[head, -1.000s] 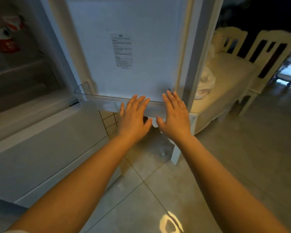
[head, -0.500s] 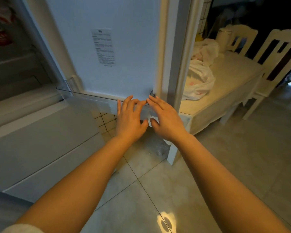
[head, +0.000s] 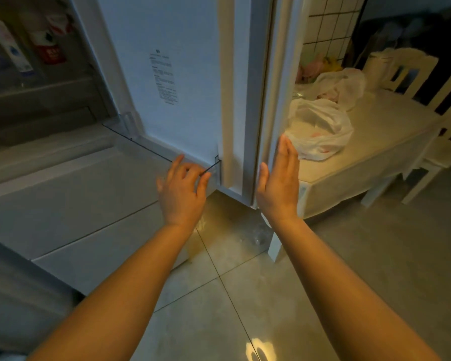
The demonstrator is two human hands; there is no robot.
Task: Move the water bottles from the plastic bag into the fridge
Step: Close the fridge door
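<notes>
Two hands: both bare, holding nothing.
Left hand [head: 182,191]: fingers loosely spread beside the fridge door [head: 182,74] shelf rim.
Right hand [head: 279,183]: flat, fingers straight, against the door's outer edge.
Plastic bag [head: 320,131]: on the table [head: 391,131] (contents unclear).

Cream table [head: 391,131] at right, bearing a crumpled white plastic bag [head: 320,131] near its front edge, a second plastic bag [head: 341,84] just behind, a white cylindrical container [head: 376,69] farther back; tiled floor [head: 245,295] beneath, carrying the table's legs.
</notes>
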